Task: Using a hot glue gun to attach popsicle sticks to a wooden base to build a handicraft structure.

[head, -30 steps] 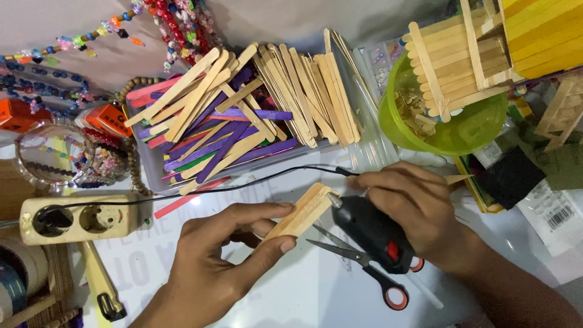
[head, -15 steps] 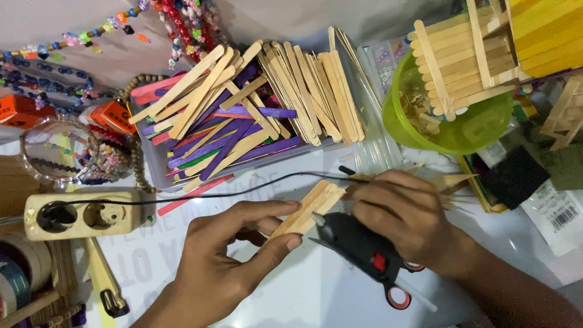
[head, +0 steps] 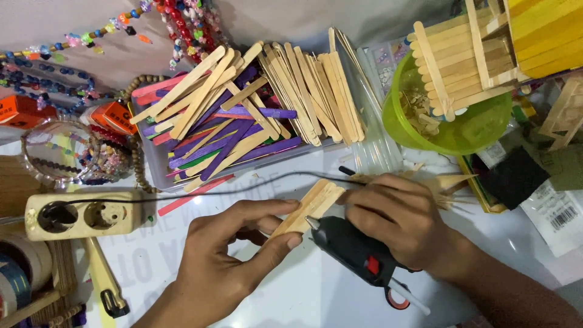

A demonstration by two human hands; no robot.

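Observation:
My left hand (head: 228,258) pinches a small panel of joined wooden craft sticks (head: 310,206) between thumb and fingers, just above the white table. My right hand (head: 401,225) grips a black hot glue gun (head: 352,249) with a red switch. The gun's nozzle touches the panel's lower edge near my left thumb. The gun's black cord (head: 200,191) runs left toward a beige power strip (head: 82,215). Red-handled scissors (head: 398,299) lie mostly hidden under the gun and my right wrist.
A clear tray (head: 159,173) of plain and coloured craft sticks (head: 255,109) sits behind my hands. A green bowl (head: 455,130) holds a stick-built structure (head: 461,61). Bead strings (head: 61,45), a glass jar (head: 57,152), orange boxes (head: 115,115) and tape rolls (head: 18,279) crowd the left.
My right hand has swung the glue gun leftward and brought its nozzle onto the stick panel. The scissors are now largely covered. My left hand keeps its hold.

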